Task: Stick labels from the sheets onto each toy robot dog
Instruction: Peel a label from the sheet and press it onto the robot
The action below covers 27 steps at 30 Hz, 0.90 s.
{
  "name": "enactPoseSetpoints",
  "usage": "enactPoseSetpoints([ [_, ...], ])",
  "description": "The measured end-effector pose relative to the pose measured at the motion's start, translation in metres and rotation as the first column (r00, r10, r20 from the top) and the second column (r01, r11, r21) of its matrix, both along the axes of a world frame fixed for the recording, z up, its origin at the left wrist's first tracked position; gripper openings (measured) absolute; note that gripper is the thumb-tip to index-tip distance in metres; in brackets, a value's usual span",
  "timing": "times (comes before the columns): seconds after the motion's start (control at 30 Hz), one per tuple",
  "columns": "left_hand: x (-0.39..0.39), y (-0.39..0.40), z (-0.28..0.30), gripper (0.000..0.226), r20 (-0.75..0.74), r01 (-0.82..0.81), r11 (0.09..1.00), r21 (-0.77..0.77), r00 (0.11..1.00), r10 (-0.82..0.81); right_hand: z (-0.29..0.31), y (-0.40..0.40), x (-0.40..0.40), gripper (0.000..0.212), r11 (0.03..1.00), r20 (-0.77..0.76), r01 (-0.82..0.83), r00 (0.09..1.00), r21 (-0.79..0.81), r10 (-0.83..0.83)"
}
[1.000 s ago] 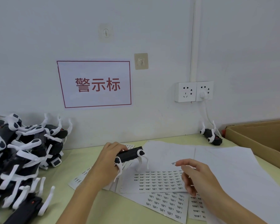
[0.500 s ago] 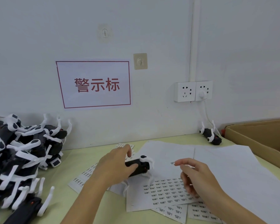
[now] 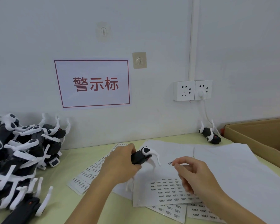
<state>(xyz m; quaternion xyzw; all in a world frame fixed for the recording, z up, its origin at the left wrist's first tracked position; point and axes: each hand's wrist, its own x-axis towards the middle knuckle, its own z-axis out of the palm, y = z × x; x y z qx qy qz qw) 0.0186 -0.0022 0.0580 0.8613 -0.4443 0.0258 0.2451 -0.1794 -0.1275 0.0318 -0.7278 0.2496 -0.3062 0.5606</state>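
Observation:
My left hand [image 3: 120,164] grips a black toy robot dog [image 3: 142,155] with white legs, holding it tilted just above the label sheets [image 3: 166,191] in the middle of the table. My right hand [image 3: 196,177] pinches one small printed label [image 3: 170,163] between thumb and forefinger, a short way right of the dog. Several more label sheets [image 3: 87,173] lie spread under and left of my hands.
A big pile of black-and-white robot dogs [image 3: 18,152] fills the left side. One single dog [image 3: 209,135] lies by the wall at the back right. An open cardboard box [image 3: 265,136] stands at the right edge. Blank white sheets [image 3: 233,162] cover the right half.
My left hand has turned the dog over and lifted its end up toward the right. My right hand with the label has stayed close, drifting slightly toward the dog.

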Motion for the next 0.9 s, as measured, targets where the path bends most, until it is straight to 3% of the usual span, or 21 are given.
enactPoseSetpoints([
  [0.27, -0.026, -0.008, 0.008, 0.042, -0.348, 0.227, 0.970, -0.089, 0.905, -0.244, 0.008, 0.016, -0.003, 0.019, 0.976, 0.104, -0.014, 0.994, -0.220, 0.037],
  [0.4, -0.037, -0.011, 0.010, 0.048, -0.411, 0.232, 0.963, -0.139, 0.871, -0.269, 0.009, 0.018, -0.004, 0.016, 0.933, 0.112, 0.095, 0.992, -0.346, -0.060],
  [0.53, -0.047, -0.012, 0.009, 0.047, -0.583, 0.225, 0.950, -0.217, 0.751, -0.311, 0.009, 0.016, -0.004, 0.020, 0.922, 0.091, 0.115, 0.992, -0.370, -0.088],
  [0.9, -0.057, -0.015, 0.009, 0.045, -0.528, 0.267, 0.936, -0.231, 0.774, -0.351, 0.005, 0.011, -0.002, 0.022, 0.896, 0.073, 0.176, 0.984, -0.408, -0.160],
])
